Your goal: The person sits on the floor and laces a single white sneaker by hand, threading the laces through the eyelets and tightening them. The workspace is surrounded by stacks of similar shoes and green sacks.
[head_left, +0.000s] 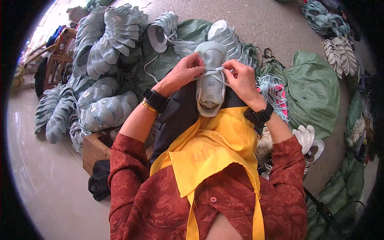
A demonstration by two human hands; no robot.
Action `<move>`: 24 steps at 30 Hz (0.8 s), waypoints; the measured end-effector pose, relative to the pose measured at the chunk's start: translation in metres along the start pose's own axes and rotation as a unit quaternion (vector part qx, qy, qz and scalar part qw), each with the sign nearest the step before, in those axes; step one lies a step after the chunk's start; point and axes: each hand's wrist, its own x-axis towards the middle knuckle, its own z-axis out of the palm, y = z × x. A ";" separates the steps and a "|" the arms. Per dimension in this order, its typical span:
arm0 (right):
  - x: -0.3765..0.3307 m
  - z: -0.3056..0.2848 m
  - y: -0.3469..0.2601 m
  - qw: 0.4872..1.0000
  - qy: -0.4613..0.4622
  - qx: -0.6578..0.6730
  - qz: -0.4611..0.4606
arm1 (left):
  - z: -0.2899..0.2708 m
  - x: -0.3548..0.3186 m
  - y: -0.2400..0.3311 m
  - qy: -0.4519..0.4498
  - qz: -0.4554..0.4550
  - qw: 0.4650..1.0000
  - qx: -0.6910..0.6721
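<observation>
A pale grey-blue shoe upper point(209, 86) rests on my lap, its mesh tongue showing and its toe pointing away from me. Over its middle lies a light shoelace point(211, 73), crossed or looped near the tongue. At the left side of the upper, my left hand point(182, 74) is closed in a pinch on the lace. My right hand point(242, 80) pinches the lace on the other side, between thumb and forefinger. How the lace is knotted is too small to tell.
Stacked grey-blue uppers point(116, 36) stand at the far left, with more piles point(108, 110) below. One laced upper point(163, 32) lies beyond my left hand. A green sack point(314, 94) sits at the right. White uppers point(307, 140) are by my right elbow, a wooden box point(95, 152) at my left.
</observation>
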 end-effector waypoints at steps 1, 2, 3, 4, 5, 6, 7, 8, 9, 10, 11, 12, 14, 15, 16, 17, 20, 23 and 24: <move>0.000 0.000 -0.001 1.000 0.000 0.000 0.000 | 0.001 0.000 0.002 0.006 0.015 0.999 0.044; 0.000 -0.001 -0.001 1.000 -0.001 0.000 0.001 | 0.003 0.001 0.003 0.011 0.030 0.996 0.087; 0.001 -0.001 -0.002 1.000 -0.001 -0.001 0.003 | 0.005 0.000 0.004 0.017 0.044 0.990 0.131; 0.001 -0.002 -0.003 1.000 -0.002 -0.001 0.004 | 0.004 0.002 0.002 0.011 0.038 0.992 0.120; 0.001 -0.002 -0.004 1.000 -0.001 -0.003 0.003 | 0.003 0.004 -0.002 0.005 0.031 0.994 0.109; 0.001 -0.002 -0.004 1.000 0.001 -0.006 0.001 | 0.004 0.004 0.000 -0.002 0.024 0.995 0.097; 0.001 -0.002 -0.003 1.000 0.002 -0.009 0.000 | 0.004 0.004 0.001 -0.006 0.006 0.997 0.082; 0.002 -0.002 -0.002 1.000 0.005 -0.018 -0.011 | 0.003 0.003 0.004 -0.011 -0.012 0.998 0.067; 0.003 -0.002 -0.002 0.999 0.006 -0.027 -0.022 | 0.002 0.001 0.007 -0.013 -0.030 0.998 0.052; 0.003 -0.001 -0.002 0.999 0.008 -0.036 -0.034 | 0.001 0.001 0.006 -0.015 -0.038 0.998 0.041; 0.003 -0.001 -0.003 0.999 0.004 -0.039 -0.028 | 0.000 0.001 0.005 -0.018 -0.046 0.998 0.031; 0.003 -0.001 -0.005 0.999 0.001 -0.044 -0.021 | -0.001 0.001 0.005 -0.021 -0.054 0.998 0.021; 0.003 -0.001 -0.005 0.999 -0.006 -0.040 -0.010 | -0.002 0.002 0.005 -0.022 -0.058 0.998 0.021; 0.003 -0.001 -0.003 0.999 -0.009 -0.032 -0.005 | -0.002 0.002 0.006 -0.023 -0.060 0.998 0.021; 0.003 -0.001 -0.002 1.000 -0.012 -0.024 0.001 | -0.002 0.001 0.006 -0.020 -0.051 0.998 0.034; 0.002 -0.001 -0.001 1.000 -0.010 -0.017 0.005 | -0.001 0.000 0.007 -0.018 -0.041 0.998 0.047; 0.000 -0.002 0.002 1.000 -0.002 0.014 0.026 | 0.001 -0.004 0.015 -0.015 -0.030 0.998 0.049; -0.009 -0.005 -0.002 0.996 -0.005 0.058 0.067 | 0.001 -0.005 0.013 -0.016 -0.026 0.998 0.047; -0.014 -0.008 -0.009 0.994 -0.019 0.065 0.084 | 0.001 -0.004 0.009 -0.017 -0.025 0.998 0.049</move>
